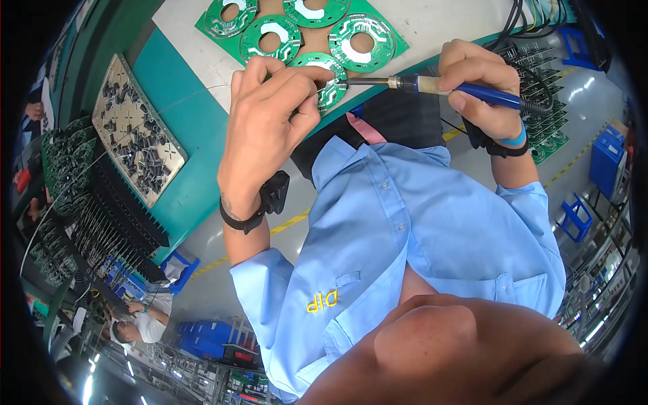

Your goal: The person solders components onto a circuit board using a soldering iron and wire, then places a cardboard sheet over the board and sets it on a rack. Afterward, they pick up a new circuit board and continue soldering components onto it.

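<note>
My right hand [482,88] grips a soldering iron [405,83] with a blue handle, its metal tip pointing left. The tip reaches a ring-shaped green circuit board [329,100] at the near edge of a panel. My left hand [266,121] is closed just left of the tip, thumb side toward the board. A thin wire, looking like solder wire [214,88], runs into it from the left. Its fingers partly hide the board, and the exact contact point is too small to make out. More ring-shaped boards [381,50] with white patches lie beyond my hands.
A pale tray [120,75] of loose dark components lies left on the green tabletop [192,128]. Racked circuit boards stand far left [71,152] and right [550,128]. Dark cables [516,23] hang at the upper right. Blue stools [576,219] stand on the floor. Another person [148,327] is at lower left.
</note>
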The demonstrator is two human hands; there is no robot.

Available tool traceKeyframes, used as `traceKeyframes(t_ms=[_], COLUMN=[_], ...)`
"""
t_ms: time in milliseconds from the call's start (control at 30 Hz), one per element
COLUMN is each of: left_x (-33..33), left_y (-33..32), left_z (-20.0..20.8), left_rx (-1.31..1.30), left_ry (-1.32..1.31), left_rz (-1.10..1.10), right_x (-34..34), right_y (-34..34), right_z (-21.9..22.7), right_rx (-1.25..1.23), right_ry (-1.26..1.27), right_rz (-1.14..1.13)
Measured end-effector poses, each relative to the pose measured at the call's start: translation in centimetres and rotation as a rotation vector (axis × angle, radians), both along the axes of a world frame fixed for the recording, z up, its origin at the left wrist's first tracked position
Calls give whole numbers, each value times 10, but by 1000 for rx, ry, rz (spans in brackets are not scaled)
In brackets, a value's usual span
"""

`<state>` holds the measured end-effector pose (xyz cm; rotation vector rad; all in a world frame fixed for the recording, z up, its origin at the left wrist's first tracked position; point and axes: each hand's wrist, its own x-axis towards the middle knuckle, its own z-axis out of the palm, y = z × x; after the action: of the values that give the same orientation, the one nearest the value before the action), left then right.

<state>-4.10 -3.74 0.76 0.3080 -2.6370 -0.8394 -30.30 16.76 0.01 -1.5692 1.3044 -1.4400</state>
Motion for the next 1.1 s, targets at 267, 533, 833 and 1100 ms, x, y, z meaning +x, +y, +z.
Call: traceKeyframes(t_ms=[267, 533, 833, 1100], left_x=[-2, -2, -1, -1], left_y=[-2, 1, 7, 16], left_z=[1, 0, -8, -13], left_rx=[-11, -44, -47, -96], left_ry=[7, 16, 67, 111], left_rz=[-13, -17, 31, 89], right_x=[-2, -4, 7, 33], right_y=[-2, -1, 11, 17], right_z=[-1, 1, 9, 10], right_rx=[85, 109, -130, -112], right_ry=[-30, -19, -19, 213], right_rz=[-23, -28, -114, -324])
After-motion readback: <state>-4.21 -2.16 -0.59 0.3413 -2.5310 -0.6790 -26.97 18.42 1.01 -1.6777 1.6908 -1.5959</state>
